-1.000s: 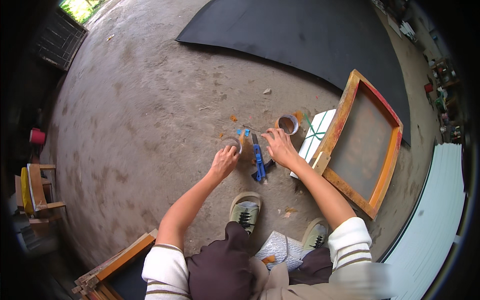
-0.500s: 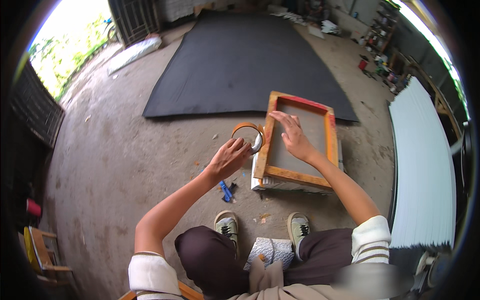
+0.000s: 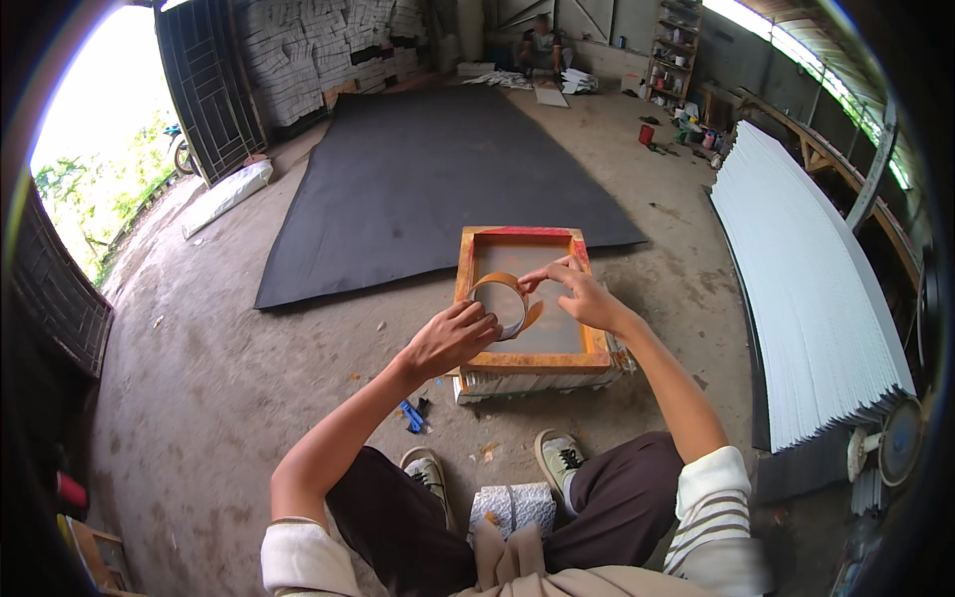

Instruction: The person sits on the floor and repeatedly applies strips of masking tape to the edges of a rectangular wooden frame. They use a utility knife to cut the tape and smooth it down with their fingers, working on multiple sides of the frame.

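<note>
My left hand [image 3: 453, 336] grips a roll of brown adhesive tape [image 3: 481, 286] by its near side, holding it upright over the left part of a screen-printing frame. A short loose flap of tape [image 3: 534, 318] sticks out from the roll's right side. My right hand [image 3: 587, 298] is above the frame with its fingers stretched left, the index fingertip at the roll's upper right edge and the thumb apart from it. The wooden frame [image 3: 537, 360], stained orange and red around a grey mesh, lies on a stack of white pieces [image 3: 537, 383].
Blue-handled scissors [image 3: 413, 416] lie on the floor left of the stack. A wrapped white bundle [image 3: 512, 507] sits between my feet. Ahead spreads a large black sheet [image 3: 428, 179]; at right stands a long stack of white sheets [image 3: 806, 289]. Another person [image 3: 542, 50] sits far back.
My left hand has brought the tape roll over the frame. My right hand has shifted from the mesh to the roll's edge. The view has tilted up, and the frame appears straighter.
</note>
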Demonstrator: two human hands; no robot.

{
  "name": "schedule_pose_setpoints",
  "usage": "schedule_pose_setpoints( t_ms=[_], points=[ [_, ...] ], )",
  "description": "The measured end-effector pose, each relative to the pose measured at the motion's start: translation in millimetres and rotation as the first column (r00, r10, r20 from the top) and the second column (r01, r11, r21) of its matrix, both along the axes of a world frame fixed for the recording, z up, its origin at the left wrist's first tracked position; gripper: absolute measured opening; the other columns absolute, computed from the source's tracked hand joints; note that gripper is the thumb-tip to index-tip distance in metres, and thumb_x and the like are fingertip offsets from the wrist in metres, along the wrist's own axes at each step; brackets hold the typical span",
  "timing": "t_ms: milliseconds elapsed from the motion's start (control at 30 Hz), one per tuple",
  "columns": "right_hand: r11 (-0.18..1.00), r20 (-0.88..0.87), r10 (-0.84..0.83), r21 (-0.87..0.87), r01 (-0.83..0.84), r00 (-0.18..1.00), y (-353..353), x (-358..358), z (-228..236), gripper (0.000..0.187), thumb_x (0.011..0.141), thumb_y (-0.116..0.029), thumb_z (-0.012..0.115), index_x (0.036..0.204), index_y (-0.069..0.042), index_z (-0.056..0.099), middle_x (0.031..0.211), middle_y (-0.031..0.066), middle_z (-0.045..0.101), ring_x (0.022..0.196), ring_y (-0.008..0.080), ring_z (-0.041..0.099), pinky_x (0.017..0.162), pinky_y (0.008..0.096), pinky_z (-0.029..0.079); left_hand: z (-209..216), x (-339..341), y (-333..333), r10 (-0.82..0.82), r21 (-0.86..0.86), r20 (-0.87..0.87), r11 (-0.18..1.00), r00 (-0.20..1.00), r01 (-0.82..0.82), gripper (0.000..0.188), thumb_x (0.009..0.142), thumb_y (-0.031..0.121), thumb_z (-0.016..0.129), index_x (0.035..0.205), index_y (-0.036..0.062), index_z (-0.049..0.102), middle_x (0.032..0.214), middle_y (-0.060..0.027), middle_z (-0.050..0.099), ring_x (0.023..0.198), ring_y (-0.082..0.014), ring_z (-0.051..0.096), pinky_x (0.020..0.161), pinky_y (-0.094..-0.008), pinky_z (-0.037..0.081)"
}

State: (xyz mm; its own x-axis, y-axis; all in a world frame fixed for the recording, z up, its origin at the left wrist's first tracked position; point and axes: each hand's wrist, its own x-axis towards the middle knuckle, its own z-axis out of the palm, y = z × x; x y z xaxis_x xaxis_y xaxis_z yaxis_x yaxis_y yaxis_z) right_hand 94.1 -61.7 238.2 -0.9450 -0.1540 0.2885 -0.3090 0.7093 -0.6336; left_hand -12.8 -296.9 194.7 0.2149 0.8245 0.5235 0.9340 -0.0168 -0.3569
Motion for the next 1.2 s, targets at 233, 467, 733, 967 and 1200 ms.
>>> schedule_pose_setpoints(
  t_ms=[233, 467, 733, 967, 1200],
  points=[
    [0.999, 0.012, -0.002, 0.044, 0.002, 1.0, 11, 4, -8, 0.028, 0.074, -0.003, 0.066, 0.1, -0.011, 0.06, 0.106, 0.0002, 0.058, 0.107, 0.0204, 0.041, 0.099, 0.035, 0.033, -5, -4, 1, -0.029, -0.03, 0.053, 0.999, 0.998, 0.031, 0.033, 0.07, 0.015, 0.063, 0.103, 0.01, 0.061, 0.095, -0.001, 0.049, 0.091, -0.0175, 0.05, 0.086, -0.0312, 0.045],
    [0.979, -0.086, -0.188, -0.1, 0.179, 0.978, 29, -3, -27, 0.019, 0.078, -0.02, 0.073, 0.089, -0.009, 0.063, 0.096, -0.0013, 0.062, 0.102, 0.0177, 0.043, 0.093, 0.0325, 0.037, -13, -6, 13, -0.058, -0.037, 0.31, 0.997, 0.949, 0.073, 0.019, 0.08, 0.016, 0.063, 0.096, 0.0086, 0.057, 0.088, -0.0032, 0.056, 0.087, -0.0214, 0.056, 0.083, -0.0346, 0.047],
    [0.823, -0.066, -0.556, -0.182, 0.538, 0.829, 22, -2, -38, 0.015, 0.076, -0.026, 0.073, 0.079, -0.012, 0.069, 0.08, -0.0011, 0.065, 0.091, 0.0179, 0.049, 0.081, 0.0361, 0.038, -17, -11, 14, 0.195, -0.125, 0.73, 0.98, 0.655, -0.151, 0.028, 0.085, 0.03, 0.063, 0.089, 0.0026, 0.055, 0.08, -0.0141, 0.063, 0.077, -0.0316, 0.063, 0.07, -0.0414, 0.049],
    [0.764, -0.105, -0.641, 0.005, 0.645, 0.76, 26, 2, -52, 0.012, 0.077, -0.028, 0.071, 0.079, -0.017, 0.07, 0.079, -0.0025, 0.067, 0.092, 0.0182, 0.052, 0.087, 0.0458, 0.03, -29, -29, 5, 0.328, -0.166, 0.739, 0.935, 0.589, -0.312, 0.041, 0.083, 0.042, 0.064, 0.084, 0.0009, 0.06, 0.067, -0.0153, 0.061, 0.062, -0.03, 0.061, 0.061, -0.0376, 0.049],
    [0.715, 0.161, -0.679, -0.074, 0.695, 0.716, 86, 15, -71, 0.019, 0.078, -0.032, 0.07, 0.086, -0.015, 0.072, 0.083, 0.0011, 0.07, 0.083, 0.0203, 0.063, 0.085, 0.0505, 0.036, -41, -56, -33, 0.314, -0.093, 0.78, 0.913, 0.541, -0.396, 0.037, 0.089, 0.031, 0.059, 0.074, -0.0027, 0.055, 0.059, -0.021, 0.044, 0.05, -0.0304, 0.034, 0.049, -0.0371, 0.039]
  ],
)
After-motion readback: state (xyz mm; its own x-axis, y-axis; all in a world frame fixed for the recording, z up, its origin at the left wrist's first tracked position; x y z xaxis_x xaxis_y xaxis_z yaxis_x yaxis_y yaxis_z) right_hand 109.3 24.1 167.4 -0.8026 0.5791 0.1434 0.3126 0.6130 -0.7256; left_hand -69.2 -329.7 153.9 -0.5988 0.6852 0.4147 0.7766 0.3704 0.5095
